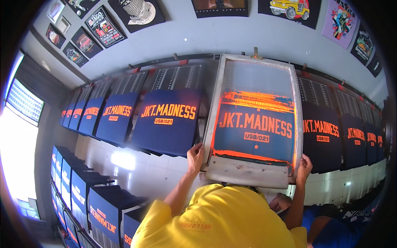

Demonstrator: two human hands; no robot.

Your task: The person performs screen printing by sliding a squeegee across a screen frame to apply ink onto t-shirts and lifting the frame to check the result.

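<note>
A metal-rimmed screen-printing frame (211,107) lies over a dark shirt, its mesh streaked with orange ink above and below the stencil lettering. My left hand (195,158) is closed on the frame's near left edge. On the opposite side, my right hand (304,166) grips the near right edge, partly hidden by the rim. Between my hands, a wide grey squeegee (247,172) rests across the frame's near end. Left of the frame, a navy shirt (165,128) with orange printed lettering is stretched on its board.
Printed navy shirts (117,113) line the bench to the left, and more dark shirts (322,142) continue to the right. A metal rail (190,58) runs behind them. Another row of shirts (103,206) stands lower left. A person in blue (339,229) is at the lower right.
</note>
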